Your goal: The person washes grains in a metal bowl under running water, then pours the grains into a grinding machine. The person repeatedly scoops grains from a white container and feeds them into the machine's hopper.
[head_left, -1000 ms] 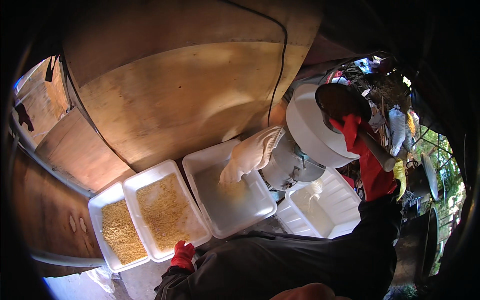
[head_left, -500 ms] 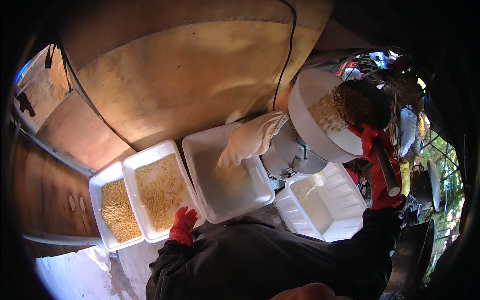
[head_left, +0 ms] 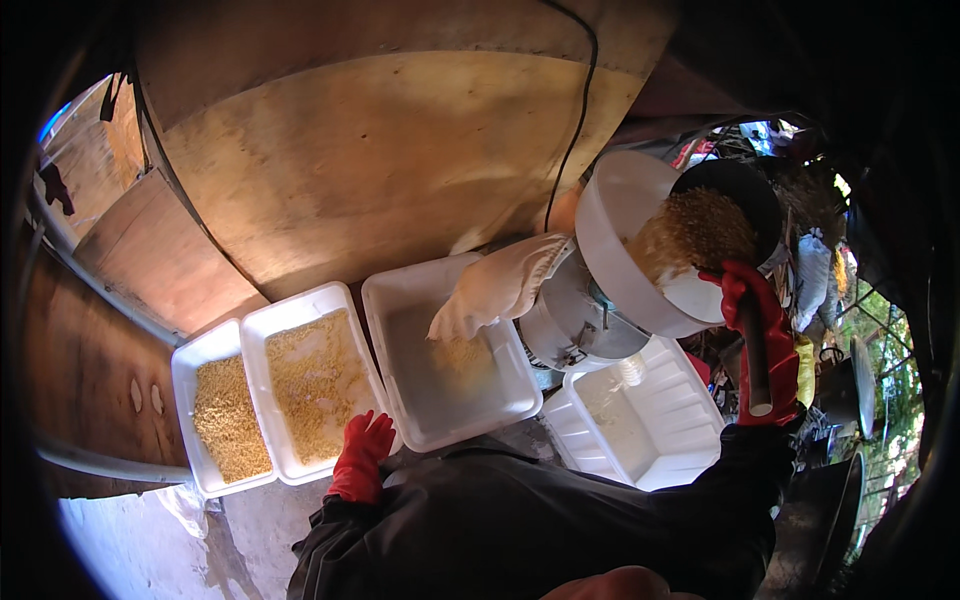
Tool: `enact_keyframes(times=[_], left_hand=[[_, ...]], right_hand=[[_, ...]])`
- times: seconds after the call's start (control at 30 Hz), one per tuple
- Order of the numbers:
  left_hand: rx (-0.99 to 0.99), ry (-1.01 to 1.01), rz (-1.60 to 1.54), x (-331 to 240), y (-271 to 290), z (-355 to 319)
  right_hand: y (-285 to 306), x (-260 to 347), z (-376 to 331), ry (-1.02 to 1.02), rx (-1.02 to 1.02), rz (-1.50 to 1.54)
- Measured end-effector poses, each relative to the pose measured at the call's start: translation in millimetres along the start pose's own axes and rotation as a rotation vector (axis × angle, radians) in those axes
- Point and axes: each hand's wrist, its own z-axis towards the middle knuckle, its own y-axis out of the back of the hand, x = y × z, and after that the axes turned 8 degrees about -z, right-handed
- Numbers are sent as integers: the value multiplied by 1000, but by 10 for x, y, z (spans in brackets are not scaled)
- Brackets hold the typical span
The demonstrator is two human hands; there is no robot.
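My right hand (head_left: 750, 305), in a red rubber glove, is closed round the handle of a large dark scoop (head_left: 767, 200). The scoop tilts over the rim of a big white round hopper (head_left: 620, 200), and yellow-brown grain (head_left: 690, 232) slides from it inward. Beneath the hopper sits a grey metal machine (head_left: 575, 320). A pale cloth sleeve (head_left: 500, 283) hangs off it into a white tray (head_left: 455, 430). At the left, my left hand (head_left: 365, 440), also red-gloved, has its fingers stretched out and holds nothing. It is at the near edge of a second white tray (head_left: 298, 470).
Farther left, another white tray (head_left: 208, 478) holds yellow grain. A deep white bin (head_left: 685, 395) stands below the machine. Plywood (head_left: 380, 150) rises behind, with a black cable (head_left: 578, 120) down it. Bags (head_left: 812, 275) and clutter crowd the right side.
Grain has slid further out of the scoop toward the hopper, and the scoop's dark bottom shows more. My left hand keeps its fingers out, now slightly nearer my body.
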Motion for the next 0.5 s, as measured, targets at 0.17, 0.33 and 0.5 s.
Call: enact_keyframes(times=[0.17, 0.33, 0.5], left_hand=[[110, 49, -84, -7, 241, 173], [149, 28, -130, 58, 234, 143], [20, 33, -69, 99, 133, -48]], right_hand=[[-184, 121, -88, -87, -106, 30], [-292, -11, -214, 109, -290, -48], [-611, 0, -251, 99, -688, -96]])
